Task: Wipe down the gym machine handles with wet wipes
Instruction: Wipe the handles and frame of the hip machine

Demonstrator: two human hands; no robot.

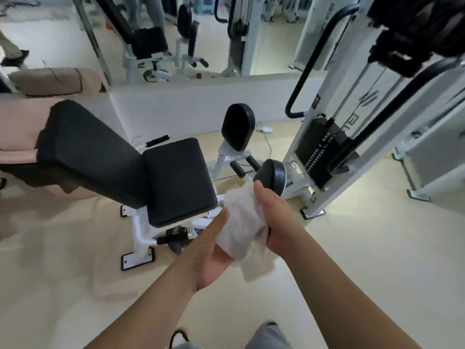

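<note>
A crumpled white wet wipe [241, 225] hangs between both my hands in the middle of the view. My left hand [214, 250] cups it from below with thumb raised along its left side. My right hand [274, 217] grips its right side, thumb pointing up toward a round black thigh pad [273, 176]. Behind the hands stands a white-framed leg machine with a black seat [180, 180] and backrest [88, 152]. A short black side handle [172, 239] sticks out low under the seat, and another black handle [157, 141] shows behind the seat.
A second black thigh pad [237, 125] stands upright beyond the seat. The white weight-stack tower [324, 152] with black curved bars rises at right. A mirror wall runs along the back. Beige floor spreads around; my knee [266, 336] shows at the bottom.
</note>
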